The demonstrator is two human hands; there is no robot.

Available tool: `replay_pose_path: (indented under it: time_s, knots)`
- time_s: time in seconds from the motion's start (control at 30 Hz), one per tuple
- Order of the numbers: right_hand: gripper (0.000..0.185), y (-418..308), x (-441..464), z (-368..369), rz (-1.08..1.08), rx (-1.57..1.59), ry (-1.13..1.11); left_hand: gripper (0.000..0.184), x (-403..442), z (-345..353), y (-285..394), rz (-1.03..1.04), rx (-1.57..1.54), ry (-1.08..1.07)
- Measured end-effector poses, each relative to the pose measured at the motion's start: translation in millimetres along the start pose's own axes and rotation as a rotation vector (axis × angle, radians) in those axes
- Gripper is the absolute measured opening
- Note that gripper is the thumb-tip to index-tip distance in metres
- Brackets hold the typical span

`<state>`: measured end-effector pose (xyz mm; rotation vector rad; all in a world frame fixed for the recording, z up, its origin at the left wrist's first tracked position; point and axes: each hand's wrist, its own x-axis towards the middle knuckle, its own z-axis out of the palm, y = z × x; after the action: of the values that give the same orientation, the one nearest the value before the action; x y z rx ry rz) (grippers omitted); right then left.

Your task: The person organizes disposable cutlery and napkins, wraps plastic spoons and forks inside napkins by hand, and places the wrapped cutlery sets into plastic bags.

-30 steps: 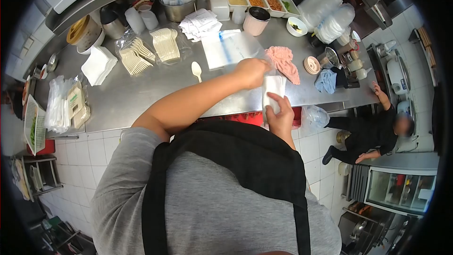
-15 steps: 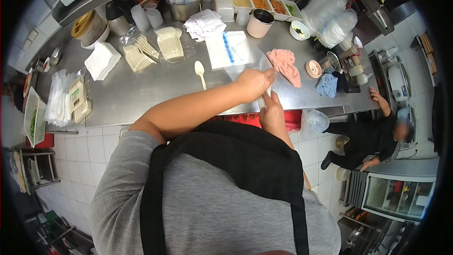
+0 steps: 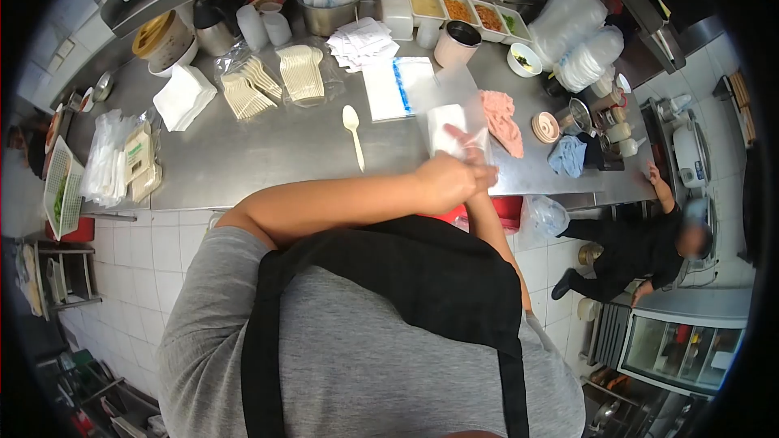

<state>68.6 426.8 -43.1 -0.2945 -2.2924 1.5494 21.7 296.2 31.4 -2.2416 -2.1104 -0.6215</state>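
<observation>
My right hand is partly inside a clear plastic bag, its fingers on a folded white napkin. My left hand crosses in front of it, fingers closed at the bag's near end. Behind the bag lies a stack of clear bags with a blue strip. A pink cloth is just right of the bag. On the steel counter to the left rests one cream plastic spoon.
Bundled spoons, forks and white napkins stand at the back left. Food trays, a pink container and a bowl line the back. A co-worker in black is at the right.
The napkin has gone into the clear bag with my right fingers. My left hand has moved down toward me, to the bag's near end.
</observation>
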Motion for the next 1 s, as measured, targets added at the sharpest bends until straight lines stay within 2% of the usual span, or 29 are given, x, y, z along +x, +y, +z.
replay_pose_path:
  time_s: [0.03,0.1,0.17,0.23,0.33,0.4,0.47,0.5,0.6,0.73,0.83,0.93,1.0]
  knots:
    - [0.046,-4,4,5,0.05,0.019,-0.043,0.048,2,9,4,0.028,-0.074,-0.03]
    - [0.049,-21,7,9,0.049,-0.138,-0.077,0.05,6,31,12,0.083,-0.224,-0.09]
    - [0.052,-26,10,17,0.058,-0.278,-0.062,0.052,2,-11,21,0.172,-0.195,-0.063]
    - [0.052,-46,8,12,-0.005,-0.201,-0.162,0.052,-9,-62,17,0.146,-0.241,0.113]
    - [0.052,-98,4,3,-0.09,-0.075,-0.33,0.049,-40,-131,-40,-0.124,-0.402,0.616]
    - [0.051,-112,8,13,-0.145,-0.068,-0.43,0.042,-85,-126,-100,-0.535,-0.781,0.458]
    - [0.05,-122,16,35,-0.207,-0.147,-0.52,0.033,-125,-108,-130,-0.586,-1.151,0.246]
    - [0.046,-125,21,50,-0.088,-0.181,-0.639,0.028,-143,-98,-137,-0.601,-1.336,0.138]
    - [0.047,-87,30,96,-0.097,-0.087,-0.884,0.022,-186,-71,-144,-0.718,-1.41,0.374]
    - [0.05,-86,36,141,-0.173,-0.011,-0.988,0.024,-242,-64,-138,-0.834,-1.369,0.534]
    - [0.05,-86,42,170,-0.232,-0.071,-1.057,0.026,-285,-60,-134,-1.098,-1.363,0.454]
    - [0.048,-92,47,203,-0.198,-0.127,-1.143,0.03,-321,-50,-140,-1.159,-1.379,0.521]
    - [0.046,-90,49,229,-0.303,-0.069,-1.171,0.032,-340,-52,-147,-1.124,-1.379,0.508]
